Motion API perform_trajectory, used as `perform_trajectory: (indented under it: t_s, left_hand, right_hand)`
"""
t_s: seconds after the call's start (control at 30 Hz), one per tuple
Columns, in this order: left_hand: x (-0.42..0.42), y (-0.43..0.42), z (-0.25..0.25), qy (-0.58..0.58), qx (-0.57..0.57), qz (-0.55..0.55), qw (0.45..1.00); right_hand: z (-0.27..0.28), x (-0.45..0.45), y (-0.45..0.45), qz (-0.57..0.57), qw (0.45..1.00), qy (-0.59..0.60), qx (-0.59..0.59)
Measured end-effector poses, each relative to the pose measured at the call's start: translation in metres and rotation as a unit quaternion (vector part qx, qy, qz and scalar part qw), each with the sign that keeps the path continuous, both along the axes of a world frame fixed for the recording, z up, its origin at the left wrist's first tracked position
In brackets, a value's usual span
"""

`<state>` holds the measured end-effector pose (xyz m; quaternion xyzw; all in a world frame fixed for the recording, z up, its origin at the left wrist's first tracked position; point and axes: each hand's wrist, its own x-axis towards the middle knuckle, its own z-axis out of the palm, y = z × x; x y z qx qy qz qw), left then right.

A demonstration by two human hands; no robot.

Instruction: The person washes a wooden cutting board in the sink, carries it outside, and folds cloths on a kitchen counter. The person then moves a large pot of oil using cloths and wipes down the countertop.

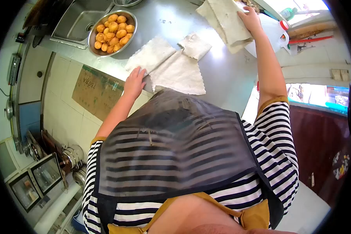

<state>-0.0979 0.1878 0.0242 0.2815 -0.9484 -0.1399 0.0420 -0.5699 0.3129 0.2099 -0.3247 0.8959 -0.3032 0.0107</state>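
Observation:
A whitish cloth (179, 72) with scalloped edges lies spread and partly folded on the steel counter in front of me. My left hand (134, 82) rests at its left corner by the counter's front edge, fingers stretched out and lying on the fabric. Farther off at the upper right, my right hand (250, 21) grips a second folded whitish cloth (224, 23) along its right side. The fingertips are partly lost against the cloth and the things behind it.
A metal bowl (132, 38) of round golden-brown food stands left on the counter (160, 19), beside a sink (76, 23). A white plastic jug (267, 33) with a red cap and a green bottle (288, 14) are at the right. Flattened cardboard (97, 91) leans below the counter.

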Motion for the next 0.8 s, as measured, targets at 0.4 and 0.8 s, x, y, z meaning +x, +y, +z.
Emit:
perform_trajectory:
  t_s: [0.4, 0.8]
  left_hand:
    - [-0.006, -0.001, 0.078, 0.114, 0.015, 0.03, 0.993]
    - [-0.036, 0.001, 0.171, 0.207, -0.111, -0.122, 0.964]
  right_hand:
    - [-0.125, 0.208, -0.044, 0.181, 0.689, -0.668, 0.213]
    - [-0.063, 0.189, -0.066, 0.024, 0.644, -0.705, -0.296]
